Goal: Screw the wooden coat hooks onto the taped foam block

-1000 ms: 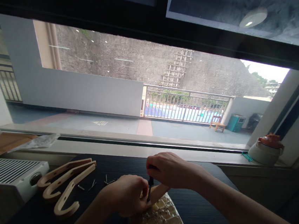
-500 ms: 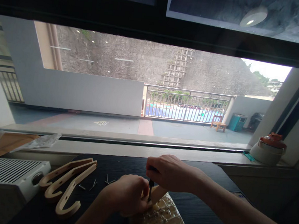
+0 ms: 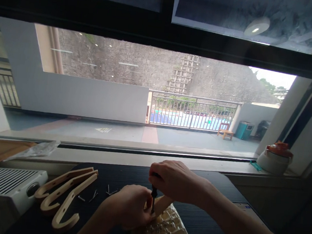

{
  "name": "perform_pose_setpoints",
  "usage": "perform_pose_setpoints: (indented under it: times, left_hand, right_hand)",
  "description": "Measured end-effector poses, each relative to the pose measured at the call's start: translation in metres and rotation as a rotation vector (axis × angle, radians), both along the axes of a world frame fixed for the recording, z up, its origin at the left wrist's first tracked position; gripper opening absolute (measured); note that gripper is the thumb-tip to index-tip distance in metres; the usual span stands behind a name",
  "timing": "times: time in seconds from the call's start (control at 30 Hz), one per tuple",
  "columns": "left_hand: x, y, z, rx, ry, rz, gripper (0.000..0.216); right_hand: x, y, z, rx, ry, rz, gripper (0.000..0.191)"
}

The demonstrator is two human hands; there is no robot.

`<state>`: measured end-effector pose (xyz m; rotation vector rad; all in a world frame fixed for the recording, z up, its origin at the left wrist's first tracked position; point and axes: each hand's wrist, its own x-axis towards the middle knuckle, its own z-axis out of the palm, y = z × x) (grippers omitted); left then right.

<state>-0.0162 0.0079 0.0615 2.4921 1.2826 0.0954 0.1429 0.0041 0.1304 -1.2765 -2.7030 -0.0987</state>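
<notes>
My right hand (image 3: 168, 177) is wrapped round the black handle of a screwdriver (image 3: 154, 195), which stands nearly upright. Its shaft points down at a pale wooden piece (image 3: 162, 206), partly hidden by my hands. My left hand (image 3: 133, 205) is closed on that wooden piece beside the screwdriver tip. Under it lies a board (image 3: 168, 230) wrapped in clear plastic, with several small screws on top. To the left, three curved wooden hooks (image 3: 72, 202) with holes rest side by side on the dark table. Loose screws (image 3: 93, 195) lie between the hooks and my left hand.
The dark table (image 3: 207, 217) stands against a windowsill (image 3: 130, 159). A white slatted box with a knob (image 3: 9, 182) sits at the left, and a plastic bag (image 3: 35, 150) lies behind it. A pale jar with an orange top (image 3: 275, 158) stands on the sill at right.
The view has shifted slightly, so things sit a little further left and lower. Both hands keep their hold, with the screwdriver still on the wooden piece.
</notes>
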Motion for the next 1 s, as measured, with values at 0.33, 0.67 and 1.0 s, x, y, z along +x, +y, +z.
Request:
perform_pose_setpoints:
  times: [0.33, 0.67, 1.0]
  left_hand:
    - [-0.001, 0.002, -0.002, 0.026, 0.01, -0.04, 0.02]
    - [0.001, 0.002, 0.0, 0.005, 0.008, -0.018, 0.02]
    - [-0.024, 0.014, 0.011, -0.329, -0.104, -0.048, 0.039]
  right_hand:
    - [-0.015, 0.001, -0.029, 0.115, 0.081, -0.159, 0.023]
    - [-0.019, -0.001, -0.03, 0.127, 0.069, -0.193, 0.023]
    - [0.001, -0.006, -0.017, 0.099, -0.011, 0.034, 0.024]
